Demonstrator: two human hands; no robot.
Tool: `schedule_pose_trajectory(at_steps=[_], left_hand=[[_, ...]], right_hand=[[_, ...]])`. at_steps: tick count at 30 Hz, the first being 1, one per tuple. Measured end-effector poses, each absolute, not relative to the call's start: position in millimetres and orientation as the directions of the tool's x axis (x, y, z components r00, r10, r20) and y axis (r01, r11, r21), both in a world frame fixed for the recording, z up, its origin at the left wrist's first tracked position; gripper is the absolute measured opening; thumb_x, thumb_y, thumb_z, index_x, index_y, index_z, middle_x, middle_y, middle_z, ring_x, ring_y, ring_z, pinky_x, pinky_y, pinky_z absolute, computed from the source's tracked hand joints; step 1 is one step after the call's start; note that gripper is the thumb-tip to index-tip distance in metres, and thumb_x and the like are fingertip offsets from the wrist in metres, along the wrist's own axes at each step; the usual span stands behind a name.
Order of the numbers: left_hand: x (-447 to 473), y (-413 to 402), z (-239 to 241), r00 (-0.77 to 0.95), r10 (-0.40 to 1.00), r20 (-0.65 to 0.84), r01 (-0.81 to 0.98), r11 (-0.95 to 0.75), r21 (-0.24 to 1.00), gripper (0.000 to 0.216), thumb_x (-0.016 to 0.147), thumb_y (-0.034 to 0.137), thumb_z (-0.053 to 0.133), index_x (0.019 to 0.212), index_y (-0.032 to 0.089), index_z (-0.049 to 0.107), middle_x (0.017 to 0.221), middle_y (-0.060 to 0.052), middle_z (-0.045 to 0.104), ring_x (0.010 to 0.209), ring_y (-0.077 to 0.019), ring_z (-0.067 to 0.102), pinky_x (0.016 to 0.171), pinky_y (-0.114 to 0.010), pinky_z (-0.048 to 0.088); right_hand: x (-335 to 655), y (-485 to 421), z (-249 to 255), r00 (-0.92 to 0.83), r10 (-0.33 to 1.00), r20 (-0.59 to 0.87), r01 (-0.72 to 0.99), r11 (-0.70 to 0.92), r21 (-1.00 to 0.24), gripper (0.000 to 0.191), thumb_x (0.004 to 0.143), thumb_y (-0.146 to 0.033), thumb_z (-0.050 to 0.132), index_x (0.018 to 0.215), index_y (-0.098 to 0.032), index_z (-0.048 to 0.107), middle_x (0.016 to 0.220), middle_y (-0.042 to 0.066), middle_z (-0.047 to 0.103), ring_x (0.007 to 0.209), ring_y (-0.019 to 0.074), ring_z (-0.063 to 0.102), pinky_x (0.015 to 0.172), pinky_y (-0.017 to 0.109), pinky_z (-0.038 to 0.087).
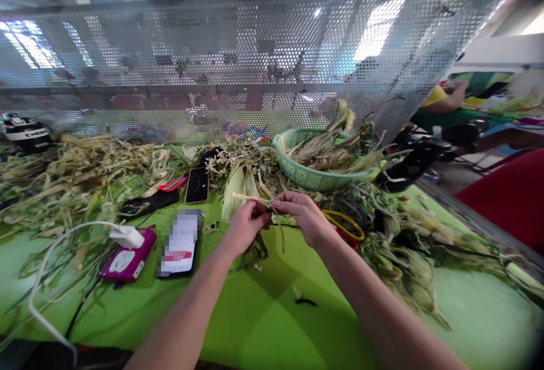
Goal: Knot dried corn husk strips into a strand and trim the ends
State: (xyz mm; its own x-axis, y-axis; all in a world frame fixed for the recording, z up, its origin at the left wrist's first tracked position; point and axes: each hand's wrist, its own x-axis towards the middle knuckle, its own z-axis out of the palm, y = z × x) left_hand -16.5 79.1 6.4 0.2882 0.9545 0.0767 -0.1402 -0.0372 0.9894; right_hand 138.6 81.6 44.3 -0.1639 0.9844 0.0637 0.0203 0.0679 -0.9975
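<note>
Both my hands meet above the middle of the green table (263, 313). My left hand (245, 224) and my right hand (301, 214) each pinch a thin dry corn-husk strip (255, 198) that runs between them, with a loose end hanging down below. Just behind my hands lies a pale ear of corn in its husk (238, 187). Heaps of dry husks (80, 169) cover the table to the left and right.
A green plastic basket (312, 176) of husks stands behind my right hand. Phones (198, 185) lie left of centre, a pink device (127, 256) with a white charger (126, 237) and cable at left. Yellow and red bands (346, 224) lie right. A perforated metal screen (255, 58) backs the table. Another person sits far right.
</note>
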Motion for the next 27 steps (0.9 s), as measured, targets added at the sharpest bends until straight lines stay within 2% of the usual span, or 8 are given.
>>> schedule_pose_trajectory(at_steps=[3,5,10,14,20,23,27], left_hand=[[-15.2,79.6,2.6,0.247,0.961,0.123,-0.025,-0.121,0.992,0.019,0.074,0.03,0.068,0.081,0.016,0.057,0.076,-0.003,0.063,0.073,-0.016,0.059,0.073,-0.031,0.046],[-15.4,78.0,5.2,0.24,0.961,0.136,-0.011,-0.138,0.99,0.02,0.074,0.031,0.07,0.084,0.017,0.06,0.082,-0.004,0.064,0.078,-0.0171,0.059,0.077,-0.032,0.045],[-19.5,72.7,21.2,0.31,0.947,0.081,-0.216,-0.013,0.976,0.03,0.079,0.036,0.065,0.104,0.018,0.063,0.099,-0.006,0.067,0.096,-0.0189,0.06,0.092,-0.034,0.042],[-21.7,74.2,24.5,0.265,0.963,0.051,-0.239,0.014,0.971,0.033,0.077,0.04,0.066,0.1,0.016,0.066,0.091,-0.005,0.069,0.086,-0.0179,0.061,0.086,-0.032,0.044],[-21.7,79.3,17.7,0.212,0.977,0.037,-0.276,0.023,0.961,0.03,0.072,0.04,0.071,0.09,0.016,0.07,0.081,-0.003,0.069,0.078,-0.0161,0.059,0.08,-0.03,0.044],[-21.6,79.3,16.1,0.189,0.981,0.038,-0.293,0.019,0.956,0.03,0.071,0.041,0.072,0.088,0.016,0.07,0.082,-0.004,0.068,0.08,-0.0164,0.058,0.082,-0.029,0.043],[-23.1,78.9,17.7,0.204,0.976,0.074,-0.227,-0.026,0.974,0.029,0.075,0.04,0.068,0.09,0.016,0.069,0.085,-0.004,0.066,0.082,-0.0167,0.057,0.079,-0.028,0.042]], right_hand=[[138.3,81.3,44.1,-0.174,0.985,0.006,-0.057,-0.004,-0.998,0.019,0.07,-0.033,0.069,0.067,-0.014,0.064,0.062,-0.001,0.059,0.059,0.0112,0.052,0.063,0.026,0.039],[139.5,82.1,44.2,-0.173,0.985,0.013,-0.051,0.004,-0.999,0.02,0.07,-0.033,0.07,0.066,-0.015,0.064,0.062,-0.002,0.059,0.059,0.0106,0.051,0.063,0.025,0.039],[142.7,83.9,45.9,-0.205,0.974,0.1,0.074,0.117,-0.99,0.021,0.07,-0.036,0.071,0.07,-0.015,0.066,0.067,0.0,0.064,0.066,0.0132,0.056,0.071,0.027,0.042],[142.4,82.6,47.8,-0.266,0.955,0.134,0.161,0.181,-0.97,0.026,0.074,-0.041,0.067,0.074,-0.015,0.067,0.07,0.001,0.065,0.07,0.0155,0.058,0.072,0.029,0.043],[141.1,83.0,47.0,-0.24,0.956,0.172,0.14,0.209,-0.968,0.022,0.071,-0.032,0.069,0.085,-0.016,0.064,0.079,0.002,0.065,0.075,0.0155,0.058,0.073,0.029,0.045],[141.4,85.0,45.0,-0.172,0.954,0.244,0.147,0.27,-0.952,0.024,0.068,-0.03,0.071,0.087,-0.018,0.061,0.077,0.0,0.062,0.072,0.0146,0.057,0.068,0.027,0.045],[142.6,86.1,43.8,-0.148,0.924,0.353,0.252,0.38,-0.89,0.018,0.071,-0.026,0.069,0.083,-0.018,0.058,0.075,0.0,0.06,0.072,0.0144,0.055,0.068,0.027,0.044]])
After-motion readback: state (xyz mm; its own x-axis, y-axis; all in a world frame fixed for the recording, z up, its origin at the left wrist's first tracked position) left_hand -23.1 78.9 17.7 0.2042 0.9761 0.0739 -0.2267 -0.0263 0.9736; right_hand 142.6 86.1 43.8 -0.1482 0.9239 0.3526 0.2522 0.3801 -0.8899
